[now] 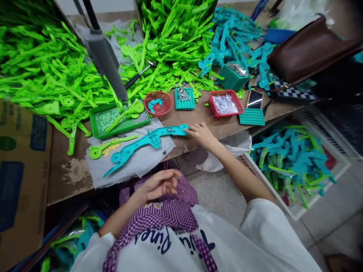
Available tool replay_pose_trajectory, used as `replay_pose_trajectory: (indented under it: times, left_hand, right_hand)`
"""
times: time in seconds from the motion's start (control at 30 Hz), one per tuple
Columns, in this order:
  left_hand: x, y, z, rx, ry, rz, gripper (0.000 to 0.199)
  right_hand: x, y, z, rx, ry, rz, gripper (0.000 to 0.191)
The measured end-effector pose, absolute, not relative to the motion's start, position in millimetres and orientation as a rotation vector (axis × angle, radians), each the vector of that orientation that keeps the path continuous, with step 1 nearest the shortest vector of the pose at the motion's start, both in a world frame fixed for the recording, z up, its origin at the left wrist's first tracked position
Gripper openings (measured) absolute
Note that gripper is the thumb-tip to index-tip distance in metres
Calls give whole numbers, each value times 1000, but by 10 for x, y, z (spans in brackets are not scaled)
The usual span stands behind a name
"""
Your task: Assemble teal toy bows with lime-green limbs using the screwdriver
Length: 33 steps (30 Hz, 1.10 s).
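A long blue plastic part (153, 138) lies across a grey cloth (130, 168) at the table's front edge. My right hand (201, 135) touches the right end of this part with its fingertips, the fingers stretched out and nothing wrapped in them. Over my lap, in front of the checked apron, hovers my left hand (162, 185), palm partly up, fingers loosely curled and apart, with nothing in it. A green plastic part (96, 152) rests on the cloth left of the blue one. Another green part (124, 116) lies across a green tray (98, 132).
Green parts (56, 75) are heaped at the back left, blue parts (227, 37) at the back right. A grey power tool (106, 60) hangs over the tray. Nearby stand a red basket (166, 110), teal tray (184, 105), red box (227, 112) and phone (254, 99).
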State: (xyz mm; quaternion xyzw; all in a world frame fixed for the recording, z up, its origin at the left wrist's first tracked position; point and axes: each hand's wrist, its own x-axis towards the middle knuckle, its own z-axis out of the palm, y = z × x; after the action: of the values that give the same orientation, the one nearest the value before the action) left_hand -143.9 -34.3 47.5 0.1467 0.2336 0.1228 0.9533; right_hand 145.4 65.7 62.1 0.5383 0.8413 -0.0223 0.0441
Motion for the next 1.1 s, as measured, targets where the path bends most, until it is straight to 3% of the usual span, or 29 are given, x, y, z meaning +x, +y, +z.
replay_pose_trajectory:
  times: [0.17,0.23,0.3,0.47,0.6,0.67,0.87,1.0,1.1]
  left_hand:
    - [-1970,-311,544,259,680,511,23]
    - [-1953,-252,591,206,742,633,20]
    - [-1815,-127,663,171,782,777,24]
    - [-1483,393,855,264,757,797,40]
    - [-1497,810,865,464,869,933,40]
    - [-1527,956,829,583,962,959,41]
    - [-1672,1013,675,987,1215,828,42]
    - [-1881,919,550,1168,1204,795,35]
    - [-1927,805,503,1249,1281,923,43]
  right_hand:
    - [1212,222,534,2177,2714,-294,35]
    - [881,-87,531,2235,2860,-760,35]
    - [485,-368,491,1825,2856,-1435,42]
    - [-97,-573,340,2033,2368,-2204,37]
    - [19,-417,399,2121,1654,-3037,39]
    - [113,-356,464,2096,1348,-3272,39]
    - [266,-262,517,2310,984,-3471,41]
    - [426,-251,489,2791,1272,-3055,42]
    - [512,-247,503,2831,1373,-2867,46]
